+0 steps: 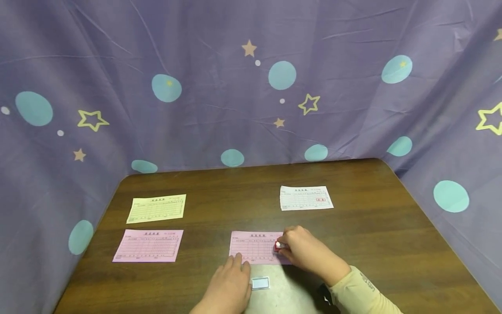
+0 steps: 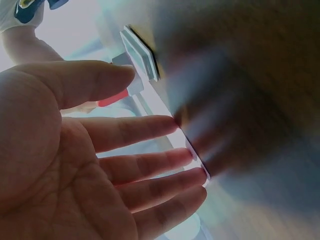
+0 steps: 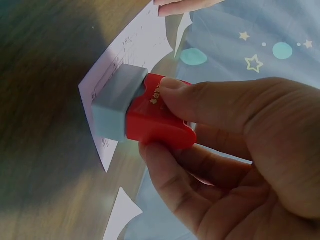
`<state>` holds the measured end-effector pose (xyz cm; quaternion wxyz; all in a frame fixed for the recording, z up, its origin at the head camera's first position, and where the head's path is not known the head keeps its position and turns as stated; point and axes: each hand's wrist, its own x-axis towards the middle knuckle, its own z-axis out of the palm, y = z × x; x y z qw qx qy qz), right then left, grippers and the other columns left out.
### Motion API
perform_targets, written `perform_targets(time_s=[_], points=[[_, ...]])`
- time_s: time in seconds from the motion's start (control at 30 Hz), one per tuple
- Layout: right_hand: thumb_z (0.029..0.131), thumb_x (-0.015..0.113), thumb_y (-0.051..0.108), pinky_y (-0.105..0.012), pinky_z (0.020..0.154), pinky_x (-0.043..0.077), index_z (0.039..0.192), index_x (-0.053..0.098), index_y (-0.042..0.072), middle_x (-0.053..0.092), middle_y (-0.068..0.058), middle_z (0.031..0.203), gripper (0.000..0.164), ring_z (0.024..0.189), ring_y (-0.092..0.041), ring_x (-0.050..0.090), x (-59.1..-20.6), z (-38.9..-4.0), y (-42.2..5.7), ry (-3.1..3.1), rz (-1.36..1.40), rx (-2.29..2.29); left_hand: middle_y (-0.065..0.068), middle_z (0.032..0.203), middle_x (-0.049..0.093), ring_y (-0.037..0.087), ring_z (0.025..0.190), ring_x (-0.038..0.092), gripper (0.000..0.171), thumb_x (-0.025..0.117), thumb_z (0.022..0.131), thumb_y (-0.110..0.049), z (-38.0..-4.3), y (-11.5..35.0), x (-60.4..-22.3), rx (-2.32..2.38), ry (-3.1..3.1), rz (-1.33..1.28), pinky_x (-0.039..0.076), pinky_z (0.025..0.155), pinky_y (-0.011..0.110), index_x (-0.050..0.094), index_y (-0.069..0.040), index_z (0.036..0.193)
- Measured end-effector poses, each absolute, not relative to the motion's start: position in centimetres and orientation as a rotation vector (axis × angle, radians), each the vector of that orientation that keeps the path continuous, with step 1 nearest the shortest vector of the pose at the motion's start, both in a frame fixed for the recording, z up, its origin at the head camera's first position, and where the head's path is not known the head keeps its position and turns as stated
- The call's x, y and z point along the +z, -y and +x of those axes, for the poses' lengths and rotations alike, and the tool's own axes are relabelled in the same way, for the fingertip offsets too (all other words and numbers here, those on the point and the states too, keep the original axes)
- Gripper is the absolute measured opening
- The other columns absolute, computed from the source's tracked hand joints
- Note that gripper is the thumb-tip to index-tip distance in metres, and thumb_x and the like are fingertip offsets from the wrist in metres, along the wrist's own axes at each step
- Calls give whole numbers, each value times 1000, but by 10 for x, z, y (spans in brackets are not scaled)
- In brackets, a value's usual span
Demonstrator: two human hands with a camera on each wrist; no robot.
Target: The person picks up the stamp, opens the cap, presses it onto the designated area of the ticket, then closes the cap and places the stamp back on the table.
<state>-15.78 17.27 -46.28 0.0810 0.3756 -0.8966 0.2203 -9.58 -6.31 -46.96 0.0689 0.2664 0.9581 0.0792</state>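
Note:
My right hand (image 1: pixel 311 253) pinches a red and grey stamp (image 3: pixel 157 112) between thumb and fingers, its grey end facing a pink form (image 1: pixel 249 248). In the head view the stamp overlaps the right part of that form. My left hand (image 1: pixel 229 281) has its fingers extended, the fingertips at the form's lower left edge; the left wrist view shows an open palm (image 2: pixel 65 180) with nothing in it. Beside the left hand lies a small rectangular pad with a pale blue face (image 1: pixel 260 283).
A white form (image 1: pixel 300 200) bearing a red stamp mark lies farther back on the right. On the left of the brown table (image 1: pixel 219 196) are a yellow form (image 1: pixel 157 209) and another pink form (image 1: pixel 149 246). Purple patterned curtains (image 1: pixel 204 117) stand around the table.

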Motion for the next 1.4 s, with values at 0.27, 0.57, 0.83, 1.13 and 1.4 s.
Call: perform_targets(time_s=[0.27,0.57,0.83,1.13,1.4], points=[[77,85,3,-22,50,45,66,63,15,54,6,65,28,56,-3,49,-463,-159,-173,2666,1114,655,30,124,59,48,114,58,46,75,88,-26,-98,65,-466,228,-2889,818,52,90,56,66,10,114],[77,85,1,-21,53,47,69,65,14,56,5,68,25,59,-3,51,-465,-158,-174,2636,1136,695,28,122,61,46,112,59,45,74,88,-26,-100,66,-465,242,-2880,809,51,91,56,66,9,116],[78,84,0,-21,55,47,72,68,11,55,5,70,21,61,-3,51,-468,-158,-174,2651,1124,713,26,121,61,46,110,60,41,74,87,-25,-100,67,-466,251,-2898,823,52,88,55,67,9,109],[80,82,0,-19,59,48,82,72,5,56,4,75,12,67,-3,51,-473,-155,-178,2602,1134,778,19,108,61,35,94,60,38,77,84,-27,-96,68,-473,219,-2929,848,54,77,49,67,5,102],[77,84,0,-23,59,49,93,74,2,58,4,82,19,68,-6,52,-452,-156,-208,2471,985,812,19,106,61,34,93,59,36,75,85,-24,-100,62,-469,202,-2950,884,53,79,47,67,7,102]])
